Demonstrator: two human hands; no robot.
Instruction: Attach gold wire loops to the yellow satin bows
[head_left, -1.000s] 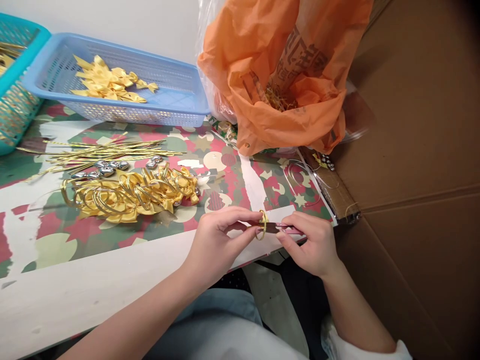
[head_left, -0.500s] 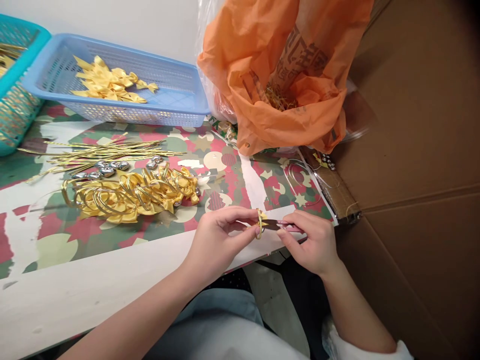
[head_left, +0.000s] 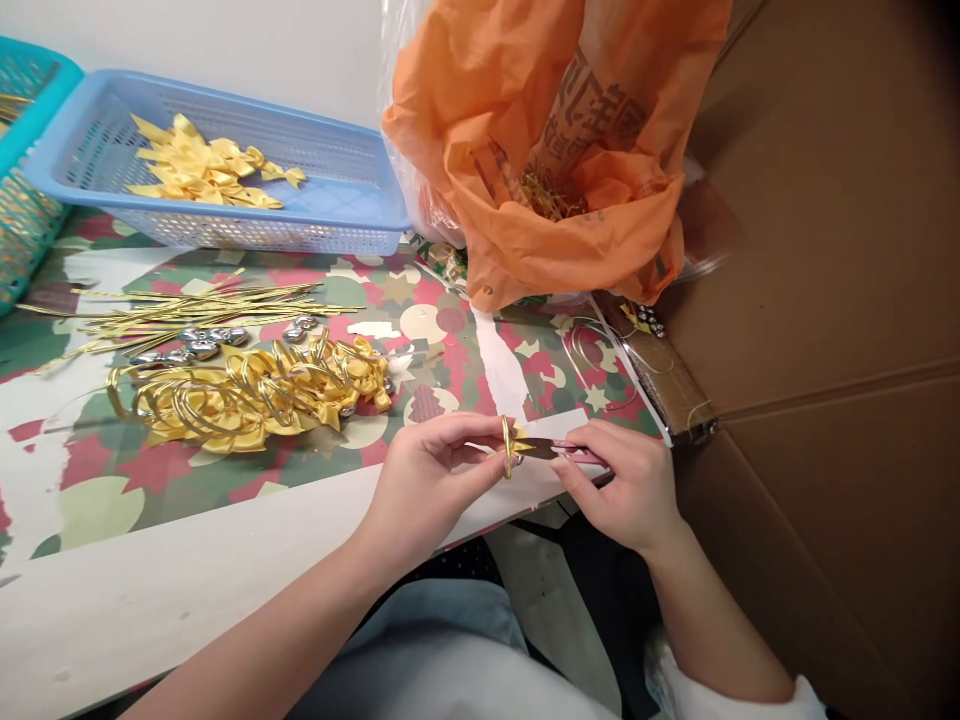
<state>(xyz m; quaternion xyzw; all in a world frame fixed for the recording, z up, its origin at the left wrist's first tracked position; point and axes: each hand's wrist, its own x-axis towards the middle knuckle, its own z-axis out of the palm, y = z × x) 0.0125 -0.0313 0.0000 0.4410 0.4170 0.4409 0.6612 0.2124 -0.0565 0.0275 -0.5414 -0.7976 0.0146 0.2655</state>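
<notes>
Between its thumb and fingertips, my left hand [head_left: 439, 475] pinches a gold wire ring [head_left: 507, 447] with a bit of yellow ribbon beside it. My right hand [head_left: 626, 480] is closed on small pink-handled scissors [head_left: 581, 454], whose dark blades point left and meet the ribbon by the ring. Left of my hands lies a pile of yellow bows with gold loops [head_left: 247, 395]. Silver bells [head_left: 202, 343] sit just behind that pile, and straight gold wires [head_left: 202, 308] are spread farther back.
A blue basket [head_left: 247, 225] holds yellow bows at the back. Left of it stands a teal basket [head_left: 30, 215]. An orange bag [head_left: 570, 250] with gold scraps inside is behind my hands. Cardboard [head_left: 840, 280] rises at the right.
The ring and my left fingertips have shifted slightly left, away from my right hand, and more of the blades shows. The view has also shifted a little.
</notes>
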